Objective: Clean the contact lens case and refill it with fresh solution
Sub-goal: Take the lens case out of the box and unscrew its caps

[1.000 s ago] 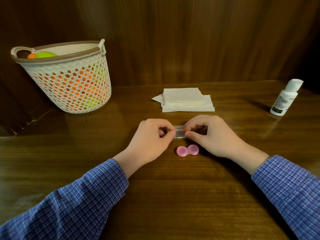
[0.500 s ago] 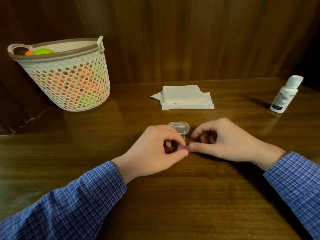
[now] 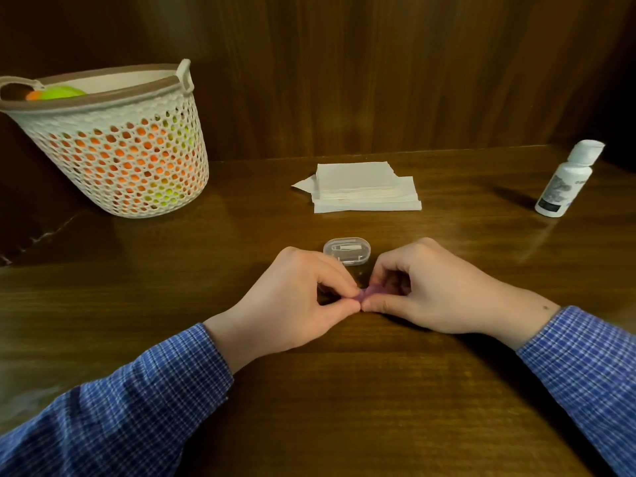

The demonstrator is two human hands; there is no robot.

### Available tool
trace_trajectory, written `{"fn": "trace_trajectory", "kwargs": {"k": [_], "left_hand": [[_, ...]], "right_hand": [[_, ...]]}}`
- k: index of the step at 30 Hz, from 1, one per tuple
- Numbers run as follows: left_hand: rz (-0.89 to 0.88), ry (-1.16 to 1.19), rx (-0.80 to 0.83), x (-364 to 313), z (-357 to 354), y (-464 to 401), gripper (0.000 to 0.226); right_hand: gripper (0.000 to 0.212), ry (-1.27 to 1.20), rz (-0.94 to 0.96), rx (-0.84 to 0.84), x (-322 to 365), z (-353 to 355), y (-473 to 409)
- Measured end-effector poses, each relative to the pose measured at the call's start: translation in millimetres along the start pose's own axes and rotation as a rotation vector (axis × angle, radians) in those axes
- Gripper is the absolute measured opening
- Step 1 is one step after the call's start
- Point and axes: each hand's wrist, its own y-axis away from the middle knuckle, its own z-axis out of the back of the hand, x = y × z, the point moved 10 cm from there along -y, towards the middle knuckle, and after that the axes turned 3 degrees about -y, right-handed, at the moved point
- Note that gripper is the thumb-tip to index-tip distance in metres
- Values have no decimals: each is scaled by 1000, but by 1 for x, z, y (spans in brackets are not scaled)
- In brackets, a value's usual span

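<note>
Dark wooden tabletop (image 3: 344, 407): at frame centre our left hand (image 3: 292, 301) and right hand (image 3: 433, 287) now pinch the pink lens case (image 3: 365, 292) between fingertips, having released the clear box (image 3: 347, 251) just above; opening the caps likely comes next.

You face a dark wooden table (image 3: 344, 425) with a glossy grained top that catches soft glare along its far side. Behind it rises a wall (image 3: 378, 70) of vertical wood panels in the same brown tone. The light is dim and warm, and both upper corners fall into shadow.
</note>
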Motion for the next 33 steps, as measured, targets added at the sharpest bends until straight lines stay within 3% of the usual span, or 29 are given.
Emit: {"fn": "trace_trajectory", "kwargs": {"k": [33], "left_hand": [[-55,-62,-21,-2,1,7,17]], "right_hand": [[22,-77,104,87,8,-6,-2]]}}
